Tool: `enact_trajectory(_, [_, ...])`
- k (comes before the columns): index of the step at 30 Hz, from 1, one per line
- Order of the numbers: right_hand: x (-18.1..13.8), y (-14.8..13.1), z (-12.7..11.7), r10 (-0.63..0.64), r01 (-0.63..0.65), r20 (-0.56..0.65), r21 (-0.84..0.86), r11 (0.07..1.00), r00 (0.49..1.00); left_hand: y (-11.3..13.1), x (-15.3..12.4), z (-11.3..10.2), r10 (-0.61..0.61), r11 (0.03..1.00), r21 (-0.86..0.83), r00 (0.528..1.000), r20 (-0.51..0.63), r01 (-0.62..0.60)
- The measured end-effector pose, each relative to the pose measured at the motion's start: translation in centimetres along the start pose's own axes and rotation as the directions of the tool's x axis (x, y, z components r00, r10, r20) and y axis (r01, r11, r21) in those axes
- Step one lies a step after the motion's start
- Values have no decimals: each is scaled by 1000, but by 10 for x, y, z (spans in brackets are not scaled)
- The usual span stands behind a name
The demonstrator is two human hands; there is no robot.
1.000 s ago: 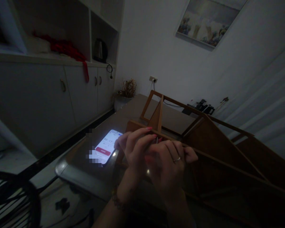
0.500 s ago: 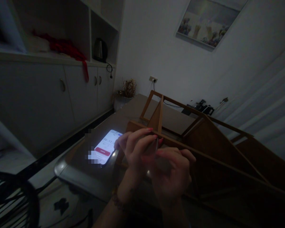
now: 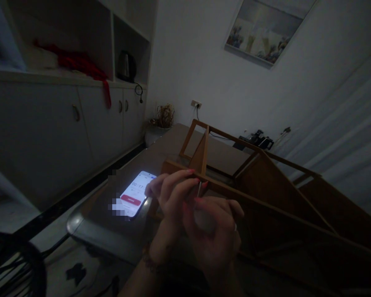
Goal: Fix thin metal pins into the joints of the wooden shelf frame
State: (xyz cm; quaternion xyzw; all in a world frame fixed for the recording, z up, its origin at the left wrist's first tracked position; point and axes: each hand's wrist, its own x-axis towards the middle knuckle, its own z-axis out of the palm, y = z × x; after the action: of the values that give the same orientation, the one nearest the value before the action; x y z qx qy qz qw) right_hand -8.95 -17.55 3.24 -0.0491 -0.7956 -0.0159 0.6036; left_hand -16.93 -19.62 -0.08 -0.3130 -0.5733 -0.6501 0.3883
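My left hand (image 3: 171,194) is closed, its fingertips gathered at a thin, pale, pin-like piece (image 3: 199,189) standing up between the two hands. Dim light hides its exact kind. Just to the right, my right hand (image 3: 214,231) curls with thumb and forefinger brought together below that piece; what its fingertips hold, if anything, cannot be made out. Both hands are over the near edge of a brown wooden frame (image 3: 219,186) with slanted dividers, which lies on a table (image 3: 170,144). Beside my left hand lies a lit phone (image 3: 131,200) with a running timer.
White cabinets (image 3: 102,123) line the left, with a red cloth (image 3: 80,64) and a kettle (image 3: 126,66) on their shelf. A spoked wheel (image 3: 15,264) stands at the lower left. A dried plant (image 3: 164,115) and black equipment (image 3: 258,139) are at the back.
The view has shifted slightly, so most things sit a little further left. My right hand has come closer to my left, and its fingers have curled further round.
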Motion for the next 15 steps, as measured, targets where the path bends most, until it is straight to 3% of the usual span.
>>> enact_trajectory(3, [0, -1, -5, 4, -4, 27, 15, 1000, 1000, -10, -3, 7, 78, 997, 17, 994, -80, -77])
enact_trajectory(8, [-1, -3, -13, 8, -9, 75, 12, 1000, 997, -17, 0, 8, 130, 991, 33, 991, -46, -128])
enact_trajectory(15, [-5, 4, -20, -66, 67, 141, 3, 998, 988, -14, 9, 9, 204, 979, 30, 973, -112, -202])
